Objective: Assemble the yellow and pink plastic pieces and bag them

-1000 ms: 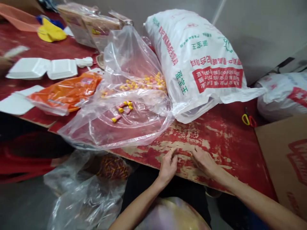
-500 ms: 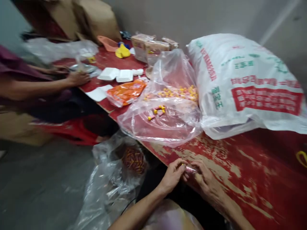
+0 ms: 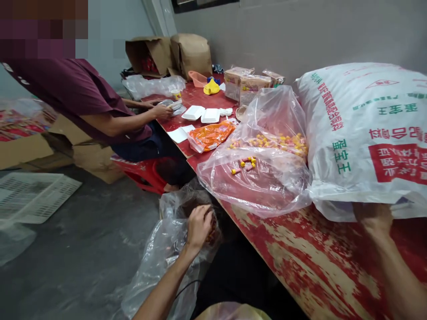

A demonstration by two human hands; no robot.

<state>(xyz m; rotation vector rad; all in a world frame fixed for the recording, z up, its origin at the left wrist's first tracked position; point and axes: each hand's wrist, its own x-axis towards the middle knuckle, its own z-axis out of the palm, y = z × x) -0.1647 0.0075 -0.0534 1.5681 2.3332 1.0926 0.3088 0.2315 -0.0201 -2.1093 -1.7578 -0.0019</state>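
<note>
The white sack (image 3: 353, 111) is set on the red table (image 3: 336, 262), at the right, and its open edge is reached by the right hand (image 3: 375, 220). The right fingers are covered by that edge, so whether they are spread or closed on something cannot be told. The floor bag (image 3: 150, 262), which is clear, is placed below the table's edge, and the left hand (image 3: 200, 224) is held over its opening. The left fingers are curled downward; whether anything is gripped cannot be told. Small dark red pieces (image 3: 211, 236) are partly seen beside them.

Next to the sack a clear bag (image 3: 256, 195) is spread on the table, with yellow-and-pink pieces (image 3: 278, 143) gathered in it. Beyond it are laid an orange bag (image 3: 213, 135) and an opened white box (image 3: 211, 116). Wrapped packs (image 3: 255, 84) are stood by the wall. Farther left, a thin packet (image 3: 175, 105) is handled by a co-worker (image 3: 100, 106), seated on a red stool (image 3: 143, 173). A pale crate (image 3: 36, 195) is seen on the floor.
</note>
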